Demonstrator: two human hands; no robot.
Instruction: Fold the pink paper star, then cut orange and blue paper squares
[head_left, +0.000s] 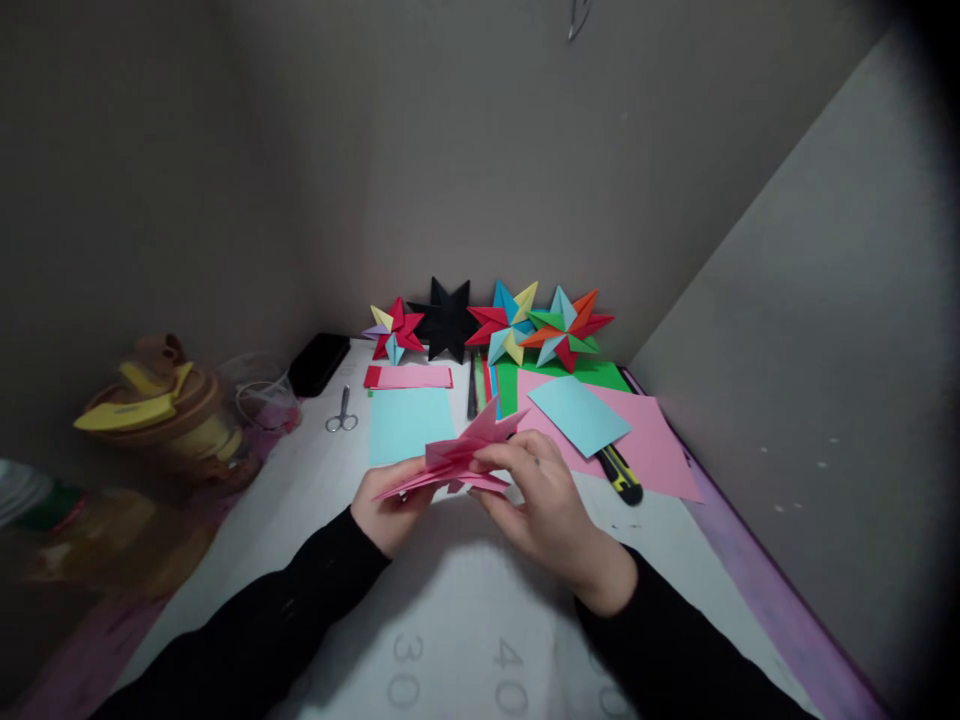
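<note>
A pink folded paper piece (457,455) with several pointed flaps is held up above the white table, between both hands. My left hand (394,505) grips its left side from below, with the fingers partly hidden behind the paper. On the right side, my right hand (532,500) pinches the paper between thumb and fingers. Just behind the piece lies a light blue sheet (411,422). Another light blue sheet (580,415) rests on a large pink sheet (664,450) to the right.
Folded paper stars (450,320) lean against the back wall. Scissors (342,412) and a black case (320,364) lie at the left, near a brown pot (202,420). A yellow and black cutter (622,475) is at the right. Pink strips (412,377) lie near the stars.
</note>
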